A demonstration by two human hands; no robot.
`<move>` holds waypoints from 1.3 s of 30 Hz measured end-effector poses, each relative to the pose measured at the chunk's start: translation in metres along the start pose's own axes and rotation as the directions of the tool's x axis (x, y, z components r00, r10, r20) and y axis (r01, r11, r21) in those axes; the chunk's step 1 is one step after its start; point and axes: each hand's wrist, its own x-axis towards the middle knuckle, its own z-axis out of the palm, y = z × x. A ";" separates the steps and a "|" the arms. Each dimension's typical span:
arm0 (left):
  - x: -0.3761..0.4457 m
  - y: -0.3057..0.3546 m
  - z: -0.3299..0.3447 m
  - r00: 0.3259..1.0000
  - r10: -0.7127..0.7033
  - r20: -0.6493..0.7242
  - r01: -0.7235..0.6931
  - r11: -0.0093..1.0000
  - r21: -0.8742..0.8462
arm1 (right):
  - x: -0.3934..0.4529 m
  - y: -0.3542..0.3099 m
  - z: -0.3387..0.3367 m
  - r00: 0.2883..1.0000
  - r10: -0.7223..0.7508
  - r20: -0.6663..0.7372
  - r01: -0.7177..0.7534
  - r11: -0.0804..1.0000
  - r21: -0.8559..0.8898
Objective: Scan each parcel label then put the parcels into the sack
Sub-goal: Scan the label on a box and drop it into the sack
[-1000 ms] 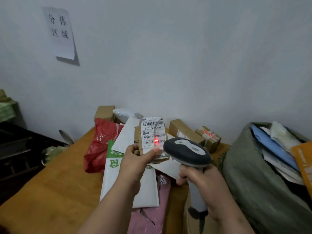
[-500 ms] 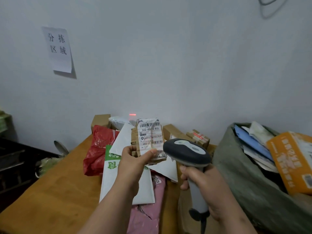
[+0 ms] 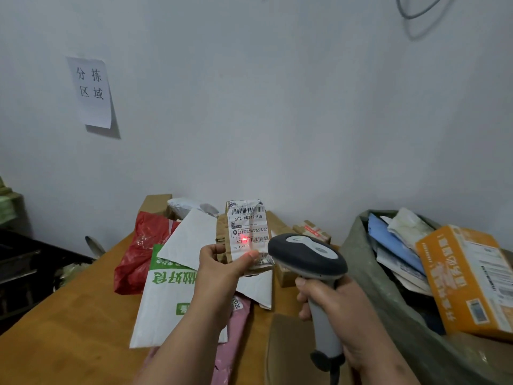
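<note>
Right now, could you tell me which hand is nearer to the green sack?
The right hand. It grips the scanner right beside the sack, which lies to its right. The left hand holds the brown parcel farther left, beyond the scanner.

Plain white wall [image 3: 277,107], paper sign [image 3: 91,91] at ten o'clock; brown wooden table [image 3: 69,315] at seven o'clock; soft, even light

dim flat light, soft focus, wide-angle bowing
</note>
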 end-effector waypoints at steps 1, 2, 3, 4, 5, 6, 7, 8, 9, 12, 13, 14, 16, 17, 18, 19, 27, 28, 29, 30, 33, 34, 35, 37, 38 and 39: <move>-0.003 -0.001 0.007 1.000 -0.001 -0.003 0.001 1.000 0.006 | 0.001 0.001 -0.008 1.000 0.003 0.007 -0.003 1.000 0.001; -0.006 -0.002 0.014 1.000 -0.001 -0.005 0.001 1.000 0.011 | 0.001 0.003 -0.015 1.000 0.009 0.014 -0.009 1.000 -0.003; -0.009 -0.004 0.021 1.000 -0.001 -0.010 0.002 1.000 0.014 | 0.002 0.005 -0.022 1.000 0.013 0.025 -0.013 1.000 -0.008; -0.013 -0.006 0.027 1.000 -0.003 -0.015 0.004 1.000 0.015 | 0.002 0.007 -0.029 0.999 0.015 0.037 -0.015 1.000 -0.009; -0.016 -0.008 0.033 1.000 -0.007 -0.019 0.008 1.000 0.010 | 0.003 0.009 -0.036 0.999 0.012 0.049 -0.012 1.000 -0.010; -0.019 -0.009 0.039 1.000 -0.012 -0.019 0.012 1.000 0.000 | 0.003 0.010 -0.042 0.998 0.010 0.055 -0.009 1.000 -0.012; -0.022 -0.011 0.045 1.000 -0.015 -0.015 0.015 1.000 -0.008 | 0.003 0.013 -0.049 0.998 0.007 0.059 -0.006 1.000 -0.015; -0.025 -0.013 0.051 1.000 -0.014 -0.006 0.014 1.000 -0.011 | 0.003 0.015 -0.056 0.998 0.007 0.056 -0.007 1.000 -0.012; -0.027 -0.015 0.056 1.000 -0.011 0.008 0.011 1.000 -0.007 | 0.004 0.017 -0.063 0.999 0.006 0.050 -0.006 1.000 -0.009; -0.036 -0.019 0.074 0.999 -0.026 0.047 0.024 0.999 0.025 | 0.004 0.023 -0.082 1.000 -0.009 0.022 0.008 1.000 0.021; -0.038 -0.020 0.080 0.998 -0.033 0.054 0.031 0.999 0.028 | 0.004 0.026 -0.088 1.000 -0.009 0.009 0.009 0.999 0.042; -0.040 -0.021 0.085 0.997 -0.042 0.061 0.041 0.999 0.031 | 0.004 0.029 -0.093 1.000 -0.001 -0.009 0.001 0.998 0.059; -0.043 -0.024 0.098 0.994 -0.069 0.084 0.066 0.997 0.039 | 0.006 0.037 -0.104 0.998 0.024 -0.061 -0.020 0.997 0.074; -0.044 -0.026 0.105 0.992 -0.078 0.098 0.074 0.996 0.046 | 0.007 0.041 -0.109 0.994 0.036 -0.099 -0.028 0.996 0.085; -0.045 -0.028 0.112 0.990 -0.084 0.113 0.078 0.995 0.057 | 0.008 0.045 -0.114 0.989 0.049 -0.141 -0.035 0.994 0.104; -0.045 -0.030 0.120 0.987 -0.092 0.133 0.083 0.994 0.071 | 0.009 0.049 -0.119 0.981 0.061 -0.182 -0.039 0.991 0.126; -0.050 -0.040 0.199 0.884 -0.234 0.404 0.239 0.970 0.038 | 0.006 0.070 -0.166 0.852 0.117 -0.510 0.019 0.967 0.254; -0.052 -0.041 0.210 0.861 -0.252 0.441 0.260 0.965 0.044 | 0.005 0.072 -0.171 0.832 0.120 -0.542 0.045 0.959 0.281; -0.054 -0.042 0.220 0.839 -0.268 0.474 0.274 0.960 0.057 | 0.004 0.074 -0.175 0.815 0.115 -0.568 0.078 0.949 0.304; -0.057 -0.043 0.230 0.816 -0.279 0.506 0.282 0.957 0.073 | 0.003 0.076 -0.177 0.803 0.103 -0.588 0.115 0.940 0.321; -0.065 -0.050 0.254 0.745 -0.313 0.589 0.297 0.946 0.127 | -0.001 0.079 -0.179 0.787 0.064 -0.614 0.216 0.903 0.371; -0.068 -0.055 0.259 0.714 -0.339 0.613 0.292 0.939 0.180 | -0.002 0.080 -0.181 0.783 0.062 -0.619 0.239 0.889 0.391; -0.071 -0.059 0.262 0.688 -0.370 0.625 0.267 0.929 0.257 | -0.002 0.081 -0.182 0.779 0.065 -0.624 0.253 0.878 0.407; -0.073 -0.066 0.264 0.658 -0.397 0.640 0.124 0.895 0.428 | 0.001 0.084 -0.188 0.773 0.081 -0.629 0.257 0.867 0.428; -0.073 -0.067 0.263 0.655 -0.393 0.645 0.035 0.869 0.493 | 0.003 0.085 -0.191 0.771 0.093 -0.630 0.254 0.863 0.437; -0.072 -0.067 0.262 0.658 -0.390 0.644 -0.042 0.836 0.548 | 0.007 0.087 -0.194 0.768 0.103 -0.632 0.252 0.859 0.446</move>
